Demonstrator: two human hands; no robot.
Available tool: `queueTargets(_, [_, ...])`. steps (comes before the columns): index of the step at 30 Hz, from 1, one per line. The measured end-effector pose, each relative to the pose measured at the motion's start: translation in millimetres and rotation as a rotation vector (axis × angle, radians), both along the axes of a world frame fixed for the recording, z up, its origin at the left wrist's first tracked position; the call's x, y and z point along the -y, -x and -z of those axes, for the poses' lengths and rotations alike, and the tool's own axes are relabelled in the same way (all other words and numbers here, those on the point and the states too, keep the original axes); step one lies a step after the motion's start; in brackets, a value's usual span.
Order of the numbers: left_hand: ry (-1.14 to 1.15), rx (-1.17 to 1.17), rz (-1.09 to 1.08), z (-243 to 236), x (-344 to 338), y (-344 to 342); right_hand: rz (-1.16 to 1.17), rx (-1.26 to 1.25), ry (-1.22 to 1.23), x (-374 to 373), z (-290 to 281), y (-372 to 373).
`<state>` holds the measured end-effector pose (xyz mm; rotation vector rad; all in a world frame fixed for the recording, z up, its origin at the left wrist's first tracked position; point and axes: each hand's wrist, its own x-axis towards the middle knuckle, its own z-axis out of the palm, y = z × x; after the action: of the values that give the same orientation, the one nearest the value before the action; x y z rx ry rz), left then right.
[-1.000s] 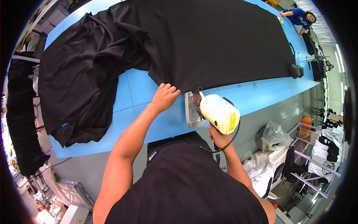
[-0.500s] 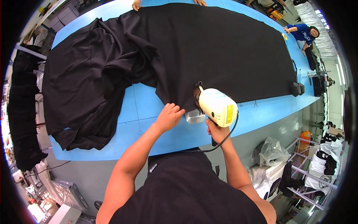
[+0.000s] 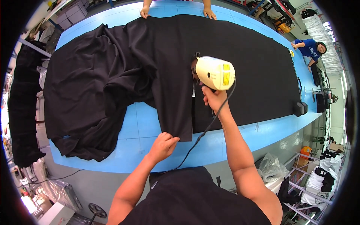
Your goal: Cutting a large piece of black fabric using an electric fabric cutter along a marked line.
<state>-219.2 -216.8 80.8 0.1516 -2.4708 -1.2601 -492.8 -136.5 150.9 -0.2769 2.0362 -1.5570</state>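
Black cloth (image 3: 243, 75) is spread across a blue table (image 3: 131, 150). My right hand (image 3: 215, 100) grips the handle of a cream electric fabric cutter (image 3: 215, 73), which stands on the cloth around its middle. A straight slit runs from the cutter back to the cloth's near edge. At the near corner left of that slit, my left hand (image 3: 163, 145) has its fingers closed on the cloth edge. The cutter's power cord (image 3: 198, 139) trails from its rear toward me. Its blade is mostly hidden.
Cloth lies bunched in folds on the left. Another person's hands (image 3: 210, 14) rest at the cloth's far edge. A person in a blue shirt (image 3: 309, 48) leans at the right end, near black weights (image 3: 300, 108) and a yellow tape roll (image 3: 292, 53).
The cutter has travelled away from me, from the near edge into the cloth, leaving a slit behind it. My left hand has come slightly nearer, still on the cloth edge.
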Motion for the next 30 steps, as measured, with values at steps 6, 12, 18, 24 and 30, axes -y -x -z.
queueTargets(6, [-0.067,0.062,-0.045,-12,-4,-11,-0.039,-0.061,0.033,67,7,82])
queueTargets(12, [-0.173,0.164,-0.116,-21,-12,-20,-0.052,-0.091,0.081,142,13,165])
queueTargets(18, [-0.256,0.227,-0.193,-26,-16,-31,-0.052,-0.089,0.112,213,19,235])
queueTargets(24, [-0.300,0.305,-0.190,-21,-13,-34,-0.038,-0.149,0.126,273,29,298])
queueTargets(30, [-0.101,0.318,-0.226,18,-11,-43,0.038,-0.250,0.273,279,34,313])
